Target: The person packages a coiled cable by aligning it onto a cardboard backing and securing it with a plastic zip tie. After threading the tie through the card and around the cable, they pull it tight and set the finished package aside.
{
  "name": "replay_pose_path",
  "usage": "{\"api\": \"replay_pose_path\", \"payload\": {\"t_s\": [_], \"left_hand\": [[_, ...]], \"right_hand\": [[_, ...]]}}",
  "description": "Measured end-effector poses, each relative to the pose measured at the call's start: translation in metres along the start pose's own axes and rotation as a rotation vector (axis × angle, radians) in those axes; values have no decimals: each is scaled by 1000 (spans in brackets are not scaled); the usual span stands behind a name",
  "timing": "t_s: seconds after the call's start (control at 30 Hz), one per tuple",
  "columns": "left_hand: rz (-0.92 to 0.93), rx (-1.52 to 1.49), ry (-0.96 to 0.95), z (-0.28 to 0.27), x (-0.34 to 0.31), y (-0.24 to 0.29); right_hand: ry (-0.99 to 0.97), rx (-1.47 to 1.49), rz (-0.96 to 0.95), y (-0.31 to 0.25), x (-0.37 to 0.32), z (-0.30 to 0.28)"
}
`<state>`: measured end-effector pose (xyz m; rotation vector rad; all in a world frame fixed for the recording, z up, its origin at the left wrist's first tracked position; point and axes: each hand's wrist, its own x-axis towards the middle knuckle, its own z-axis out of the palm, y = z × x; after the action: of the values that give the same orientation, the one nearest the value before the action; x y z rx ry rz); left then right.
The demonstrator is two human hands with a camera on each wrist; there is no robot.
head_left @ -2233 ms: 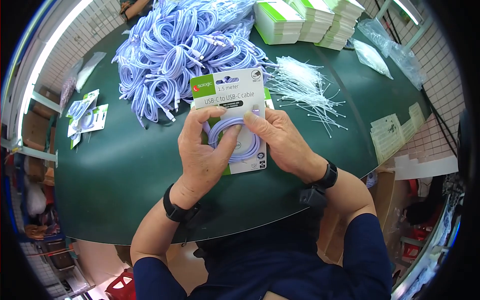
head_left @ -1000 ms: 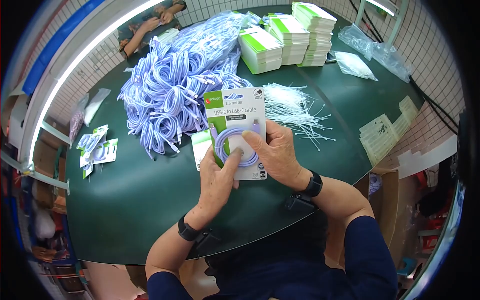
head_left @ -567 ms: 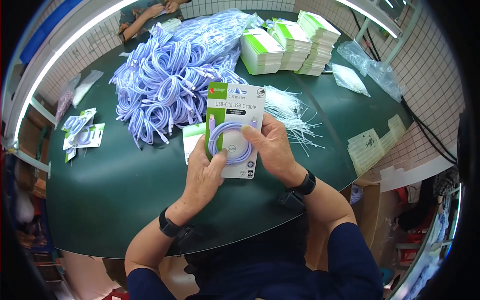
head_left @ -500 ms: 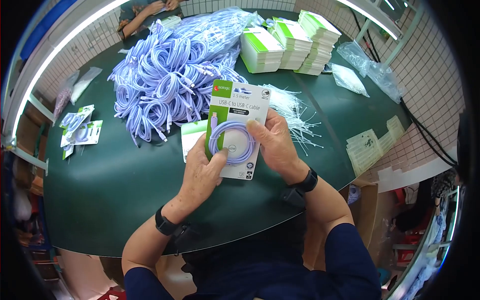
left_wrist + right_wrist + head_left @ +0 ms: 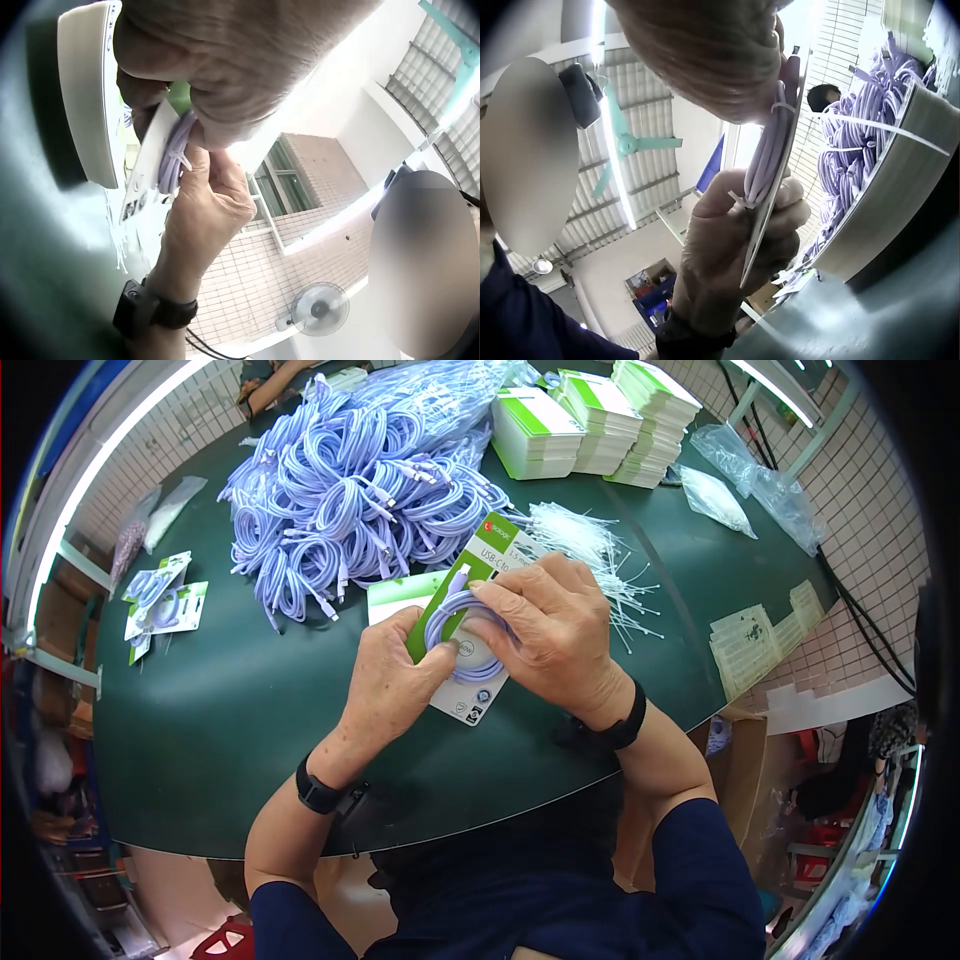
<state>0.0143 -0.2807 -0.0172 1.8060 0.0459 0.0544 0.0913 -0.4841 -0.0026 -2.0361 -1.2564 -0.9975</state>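
In the head view my left hand [image 5: 385, 675] grips a white-and-green cable packaging card [image 5: 472, 702] by its left side, thumb over the front. A coiled lilac USB-C cable [image 5: 432, 635] lies against the card's face. My right hand [image 5: 560, 635] reaches over the card's right side, thumb and index finger pinching the coil's upper part. One connector [image 5: 459, 577] points up along the green strip. The right wrist view shows the card [image 5: 754, 251] edge-on, with white ties round the coil [image 5: 761, 165]. The right fingers hide the card's upper right.
A stack of cards [image 5: 395, 596] stands behind the held card. Beyond lie a big heap of lilac cables [image 5: 340, 490], loose white cable ties [image 5: 590, 545] and tall card stacks [image 5: 537, 445]. Several carded cables [image 5: 165, 605] lie at the left; another person's arm [image 5: 275, 385] shows at the back.
The right hand has moved from the card's right edge over its front and onto the coil. The card has tilted clockwise, its top leaning right. The left hand keeps its hold.
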Motion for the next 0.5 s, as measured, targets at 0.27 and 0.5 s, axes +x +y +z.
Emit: {"api": "replay_pose_path", "payload": {"t_s": [0.27, 0.5], "left_hand": [[51, 73, -7, 4, -3, 3], [8, 57, -49, 1, -5, 6]], "right_hand": [[-29, -9, -89, 1, -11, 19], [-13, 54, -132, 2, -10, 19]]}}
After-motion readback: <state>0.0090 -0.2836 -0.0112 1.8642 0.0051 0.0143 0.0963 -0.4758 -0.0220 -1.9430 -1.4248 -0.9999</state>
